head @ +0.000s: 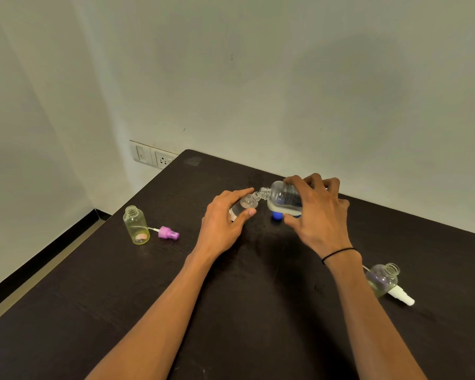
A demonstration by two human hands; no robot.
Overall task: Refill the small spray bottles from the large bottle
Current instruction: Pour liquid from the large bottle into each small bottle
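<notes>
we are mid-pour on the dark wooden table [258, 297]: our right hand [317, 212] has its fingers and thumb curled round the large clear plastic bottle with the printed label [281, 198], tipped over so that its threaded neck points down and left, meeting the open mouth of the small clear spray bottle [244, 207]. our left hand [222, 223] steadies that small bottle, thumb on its near side and fingers wrapped loosely along the far side. a blue cap [276, 216] lies on the table just under the large bottle. off to the left a small yellowish clear bottle [136, 225] stands open with a pink spray head [168, 233] lying beside it; near our right wrist a small purplish clear bottle [383, 278] waits with a white spray head [401, 296] next to it. we cannot tell how full the middle bottle is. next, we judge, we must keep both necks aligned, then level the large bottle before it overflows
</notes>
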